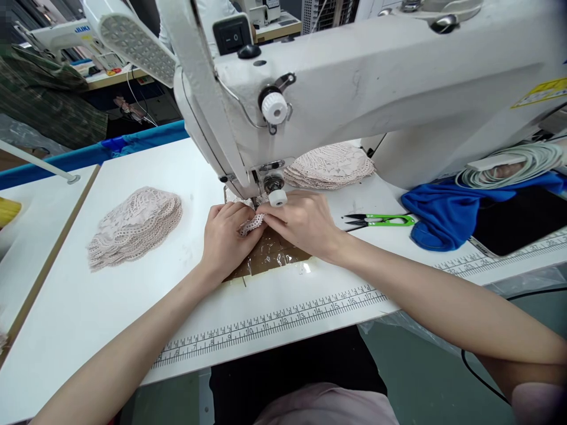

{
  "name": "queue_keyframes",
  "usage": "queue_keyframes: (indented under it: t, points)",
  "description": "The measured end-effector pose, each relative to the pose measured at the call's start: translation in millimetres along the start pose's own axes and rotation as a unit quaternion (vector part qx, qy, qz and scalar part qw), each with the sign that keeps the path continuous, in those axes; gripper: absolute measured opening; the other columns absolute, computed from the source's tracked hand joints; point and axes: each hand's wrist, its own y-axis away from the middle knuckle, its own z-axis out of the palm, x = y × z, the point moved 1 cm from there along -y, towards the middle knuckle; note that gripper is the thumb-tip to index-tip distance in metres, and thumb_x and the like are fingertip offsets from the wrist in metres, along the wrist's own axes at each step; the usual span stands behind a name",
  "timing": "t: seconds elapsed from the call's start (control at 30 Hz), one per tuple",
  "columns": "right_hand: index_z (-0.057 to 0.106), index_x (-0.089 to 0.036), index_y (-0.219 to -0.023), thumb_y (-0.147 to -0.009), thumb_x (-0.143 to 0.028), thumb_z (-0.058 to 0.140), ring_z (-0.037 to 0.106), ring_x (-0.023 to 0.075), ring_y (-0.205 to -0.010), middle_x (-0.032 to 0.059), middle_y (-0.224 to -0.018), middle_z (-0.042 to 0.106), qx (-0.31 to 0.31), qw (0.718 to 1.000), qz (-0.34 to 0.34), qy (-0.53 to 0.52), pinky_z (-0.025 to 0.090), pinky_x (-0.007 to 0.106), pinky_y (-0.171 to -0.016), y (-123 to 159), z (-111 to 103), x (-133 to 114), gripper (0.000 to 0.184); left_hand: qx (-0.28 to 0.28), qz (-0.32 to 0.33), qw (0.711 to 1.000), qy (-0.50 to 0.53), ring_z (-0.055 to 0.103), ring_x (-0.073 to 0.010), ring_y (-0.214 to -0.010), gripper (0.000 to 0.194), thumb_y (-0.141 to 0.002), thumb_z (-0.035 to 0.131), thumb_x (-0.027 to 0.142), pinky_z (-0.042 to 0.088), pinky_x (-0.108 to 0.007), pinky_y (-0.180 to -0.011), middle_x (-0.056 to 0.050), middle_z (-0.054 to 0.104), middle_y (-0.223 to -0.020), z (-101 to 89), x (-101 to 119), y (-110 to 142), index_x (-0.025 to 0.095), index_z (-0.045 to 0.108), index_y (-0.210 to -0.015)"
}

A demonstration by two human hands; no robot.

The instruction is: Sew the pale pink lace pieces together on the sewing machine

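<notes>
At the needle area of the white sewing machine [354,82], both hands are on a pale pink lace piece [253,224]. My left hand [230,236] has its fingers curled and pinches the lace from the left. From the other side my right hand [303,224] grips its edge, thumb and index finger together. The hands and the machine head hide most of the lace and the needle tip. Beneath them lies a brown plate covered with clear tape [270,260].
Stacks of lace pieces lie to the left [135,227] and behind the needle [332,165]. Green thread snips [381,220], a blue cloth [447,212] and a black phone [522,218] are on the right. A printed ruler [274,321] follows the table's front edge. Another person's plaid sleeve [44,88] shows behind.
</notes>
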Motion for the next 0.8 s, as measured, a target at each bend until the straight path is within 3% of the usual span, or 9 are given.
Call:
queue_keyframes:
  t: [0.17, 0.3, 0.4, 0.57, 0.8]
  points:
    - [0.073, -0.023, -0.083, -0.093, -0.022, 0.051, 0.057, 0.0118, -0.058, -0.0027, -0.058, 0.064, 0.003, 1.000, 0.003, -0.003, 0.028, 0.026, -0.052, 0.9, -0.5, 0.1, 0.024, -0.037, 0.015, 0.998, 0.046, 0.059, -0.0182, -0.082, 0.009, -0.087, 0.060, 0.024, 0.041, -0.037, -0.081, -0.001, 0.068, -0.083, -12.6, -3.3, -2.2, 0.020, 0.066, -0.081]
    - [0.073, -0.022, -0.084, -0.094, -0.023, 0.051, 0.059, 0.0123, -0.059, -0.0021, -0.062, 0.068, -0.043, 0.998, 0.007, -0.038, 0.036, 0.025, -0.056, 5.5, -4.9, -0.6, 0.024, -0.070, 0.078, 0.994, 0.031, 0.058, -0.0194, -0.089, 0.014, -0.090, 0.058, 0.024, 0.043, -0.037, -0.079, -0.003, 0.069, -0.094, -21.3, -5.3, 1.8, 0.021, 0.070, -0.086]
    - [0.072, -0.019, -0.082, -0.094, -0.018, 0.050, 0.064, 0.0131, -0.068, -0.0004, -0.074, 0.072, -0.094, 0.993, -0.025, -0.066, 0.046, 0.026, -0.068, 11.2, -8.8, -3.3, 0.026, -0.056, 0.133, 0.989, -0.030, 0.058, -0.0223, -0.095, 0.015, -0.090, 0.056, 0.022, 0.044, -0.038, -0.078, -0.006, 0.069, -0.099, -21.3, -1.9, 12.7, 0.021, 0.071, -0.092]
    - [0.070, -0.015, -0.080, -0.088, -0.006, 0.052, 0.067, 0.0182, -0.094, 0.0023, -0.088, 0.075, -0.080, 0.990, -0.117, -0.024, 0.049, 0.032, -0.089, 16.6, -12.2, -8.6, 0.022, -0.003, 0.182, 0.976, -0.122, 0.061, -0.0250, -0.102, 0.021, -0.087, 0.059, 0.014, 0.045, -0.040, -0.085, -0.008, 0.071, -0.107, -17.2, 10.0, 29.2, 0.015, 0.068, -0.106]
    - [0.069, -0.015, -0.081, -0.086, -0.002, 0.048, 0.067, 0.0162, -0.089, 0.0054, -0.090, 0.074, -0.095, 0.987, -0.128, -0.001, 0.046, 0.034, -0.097, 17.7, -13.0, -9.4, 0.025, -0.019, 0.179, 0.973, -0.144, 0.061, -0.0255, -0.112, 0.028, -0.090, 0.054, 0.013, 0.042, -0.042, -0.094, -0.008, 0.069, -0.117, -15.6, 13.1, 33.8, 0.012, 0.064, -0.117]
